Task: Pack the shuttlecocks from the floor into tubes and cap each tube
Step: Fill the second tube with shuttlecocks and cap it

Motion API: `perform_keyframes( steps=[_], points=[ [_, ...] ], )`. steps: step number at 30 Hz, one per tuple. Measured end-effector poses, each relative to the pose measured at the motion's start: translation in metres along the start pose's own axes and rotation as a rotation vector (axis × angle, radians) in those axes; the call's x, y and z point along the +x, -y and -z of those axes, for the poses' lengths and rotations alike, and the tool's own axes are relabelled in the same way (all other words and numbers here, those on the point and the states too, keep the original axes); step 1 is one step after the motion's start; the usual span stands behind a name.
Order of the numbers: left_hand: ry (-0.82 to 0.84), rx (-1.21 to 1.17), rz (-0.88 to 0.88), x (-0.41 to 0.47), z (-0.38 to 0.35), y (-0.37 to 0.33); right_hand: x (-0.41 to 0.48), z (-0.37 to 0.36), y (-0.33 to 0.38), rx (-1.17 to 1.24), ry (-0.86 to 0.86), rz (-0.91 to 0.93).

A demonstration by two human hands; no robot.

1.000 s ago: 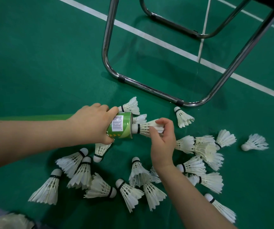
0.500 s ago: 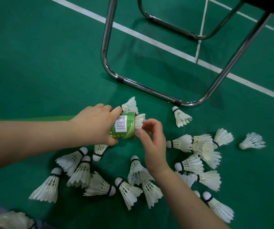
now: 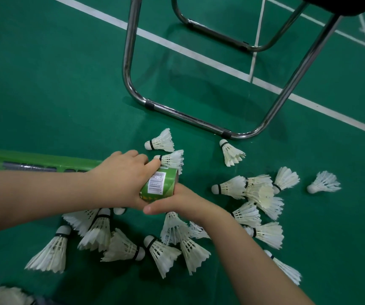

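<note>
My left hand (image 3: 122, 179) grips a long green tube (image 3: 159, 186) near its open end; the tube's body runs left along the floor. At the tube's mouth sits my right hand (image 3: 183, 200), thumb stretched out to the left, fingers reaching into the opening with their tips hidden. Several white feather shuttlecocks lie loose on the green floor: one (image 3: 161, 142) just beyond the tube, one (image 3: 232, 154) by the chair leg, one (image 3: 324, 182) far right, a cluster (image 3: 256, 194) on the right, and more (image 3: 102, 234) under my forearms.
A chrome chair frame (image 3: 177, 114) stands on the floor right behind the shuttlecocks, with its black seat at the top right. White court lines (image 3: 199, 55) cross the green floor. More white feathers (image 3: 1, 296) show at the bottom left corner.
My right hand brought the shuttlecock it pinched to the tube's mouth and pushed it in; that shuttlecock is out of sight now. The left hand kept its grip on the tube.
</note>
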State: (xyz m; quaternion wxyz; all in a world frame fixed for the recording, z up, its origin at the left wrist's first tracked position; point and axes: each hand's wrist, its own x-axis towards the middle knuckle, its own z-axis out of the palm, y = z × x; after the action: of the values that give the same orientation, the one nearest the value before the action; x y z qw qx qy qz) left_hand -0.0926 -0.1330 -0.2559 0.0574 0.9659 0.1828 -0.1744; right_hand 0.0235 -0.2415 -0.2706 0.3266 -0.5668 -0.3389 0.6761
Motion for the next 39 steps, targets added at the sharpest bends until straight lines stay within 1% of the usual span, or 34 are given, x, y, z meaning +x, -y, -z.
perform_keyframes(
  steps=[2,3,4,5,9,11,12,15,18,20,22,26,31,33,36,39],
  points=[
    [-0.017,0.008,-0.006,0.000,-0.002,-0.002,-0.003,0.006,0.003,0.019,0.091,-0.011],
    [-0.030,0.008,-0.005,0.001,-0.003,-0.002,-0.003,0.007,0.003,0.039,0.082,0.000],
    [-0.043,0.001,0.000,0.002,-0.003,-0.002,-0.002,0.006,0.003,0.063,0.022,0.018],
    [-0.050,-0.015,0.011,0.003,-0.004,-0.001,0.001,0.006,0.002,0.088,-0.087,0.035],
    [-0.049,-0.066,0.061,0.006,-0.007,0.009,0.009,0.025,-0.006,0.140,-0.687,0.101],
    [-0.041,-0.052,0.070,0.006,-0.010,0.013,0.008,0.042,-0.013,0.122,-0.903,0.067],
    [-0.038,-0.046,0.070,0.006,-0.012,0.014,0.007,0.051,-0.019,0.080,-0.965,0.027],
    [-0.047,-0.030,0.069,0.012,-0.012,0.016,0.010,0.070,-0.038,-0.063,-1.019,-0.092],
    [-0.062,-0.033,0.076,0.021,-0.009,0.018,0.014,0.085,-0.043,-0.032,-1.131,-0.127],
    [-0.068,-0.039,0.080,0.028,-0.008,0.019,0.018,0.097,-0.043,0.003,-1.210,-0.186],
    [-0.070,-0.037,0.080,0.035,-0.007,0.020,0.024,0.108,-0.043,-0.011,-1.253,-0.214],
    [-0.072,-0.066,0.092,0.049,-0.002,0.019,0.036,0.126,-0.045,-0.092,-1.191,-0.195],
    [-0.073,-0.069,0.098,0.057,-0.001,0.019,0.047,0.142,-0.044,0.048,-1.178,-0.149],
    [-0.067,-0.066,0.098,0.058,-0.002,0.019,0.048,0.146,-0.046,0.062,-1.188,-0.136],
    [-0.055,-0.075,0.097,0.059,-0.003,0.018,0.045,0.149,-0.047,0.065,-1.242,-0.110],
    [-0.049,-0.073,0.098,0.059,-0.002,0.017,0.039,0.143,-0.045,0.057,-1.370,-0.068]
  ],
)
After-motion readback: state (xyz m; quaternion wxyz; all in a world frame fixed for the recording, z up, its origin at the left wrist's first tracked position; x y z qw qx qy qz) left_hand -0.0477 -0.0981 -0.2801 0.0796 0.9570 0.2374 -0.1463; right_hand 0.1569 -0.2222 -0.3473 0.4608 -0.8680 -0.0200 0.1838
